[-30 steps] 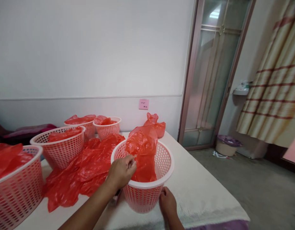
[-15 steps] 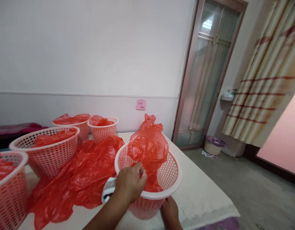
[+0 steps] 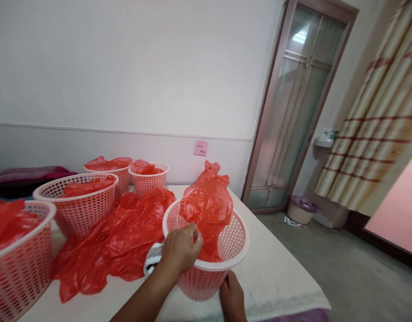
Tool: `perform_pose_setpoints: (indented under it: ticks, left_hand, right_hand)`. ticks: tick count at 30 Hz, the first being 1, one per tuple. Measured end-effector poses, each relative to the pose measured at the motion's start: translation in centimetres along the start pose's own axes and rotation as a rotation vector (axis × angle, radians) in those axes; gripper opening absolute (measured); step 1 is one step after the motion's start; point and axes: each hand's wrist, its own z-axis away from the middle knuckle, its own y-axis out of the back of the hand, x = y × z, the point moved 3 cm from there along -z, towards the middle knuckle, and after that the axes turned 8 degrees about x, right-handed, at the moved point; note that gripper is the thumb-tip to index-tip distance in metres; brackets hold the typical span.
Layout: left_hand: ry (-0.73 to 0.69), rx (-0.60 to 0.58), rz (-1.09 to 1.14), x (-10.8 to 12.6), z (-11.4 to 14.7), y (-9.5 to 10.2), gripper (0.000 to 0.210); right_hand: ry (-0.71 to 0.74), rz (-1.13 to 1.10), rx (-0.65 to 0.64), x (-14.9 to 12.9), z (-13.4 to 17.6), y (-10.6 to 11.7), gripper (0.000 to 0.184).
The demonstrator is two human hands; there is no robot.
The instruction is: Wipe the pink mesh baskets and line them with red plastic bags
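A white-rimmed plastic basket with perforated pink-looking sides stands on the table in front of me. A puffed-up red plastic bag rises out of it, its gathered top sticking up. My left hand reaches over the near left rim, fingers curled and closed on the bag's near side. Low on the basket's right side is my right hand, closed against the wall beneath the rim; its fingertips are partly hidden. A loose heap of red plastic bags lies left of the basket. A grey-white cloth sits beside my left wrist.
Several more baskets hold red bags, including a large one at the near left and a small one by the wall. The white-covered table ends at the right. Beyond stand a glass door and a bin.
The view has shifted slightly, bringing the left baskets further into sight. Both hands stay at the same basket, and the bag inside keeps nearly the same shape.
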Motion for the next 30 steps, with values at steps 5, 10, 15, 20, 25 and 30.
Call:
perform_pose_setpoints:
  ticks: [5, 10, 15, 20, 25, 30]
  left_hand:
    - [-0.005, 0.022, 0.001, 0.2, 0.0, 0.2, 0.02]
    - [0.004, 0.023, -0.012, 0.3, 0.1, 0.3, 0.019]
    - [0.007, 0.016, -0.022, 0.3, 0.1, 0.3, 0.019]
    - [0.007, -0.014, -0.026, 0.3, 0.1, 0.4, 0.019]
    - [0.02, -0.041, -0.028, 0.3, 0.1, 0.4, 0.019]
    - [0.032, -0.051, -0.013, 0.4, 0.0, 0.3, 0.017]
  right_hand:
    - [0.046, -0.027, 0.014, 1.0, 0.1, -0.2, 0.033]
    - [0.073, -0.048, 0.011, 1.9, 0.2, -0.6, 0.035]
    - [0.095, -0.075, 0.025, 2.7, 0.3, -1.0, 0.035]
    - [0.11, -0.077, 0.019, 3.3, 0.1, -1.0, 0.034]
    - [0.122, -0.074, -0.004, 4.3, 0.0, -1.3, 0.034]
    - [0.155, -0.071, -0.022, 5.3, -0.1, -1.9, 0.034]
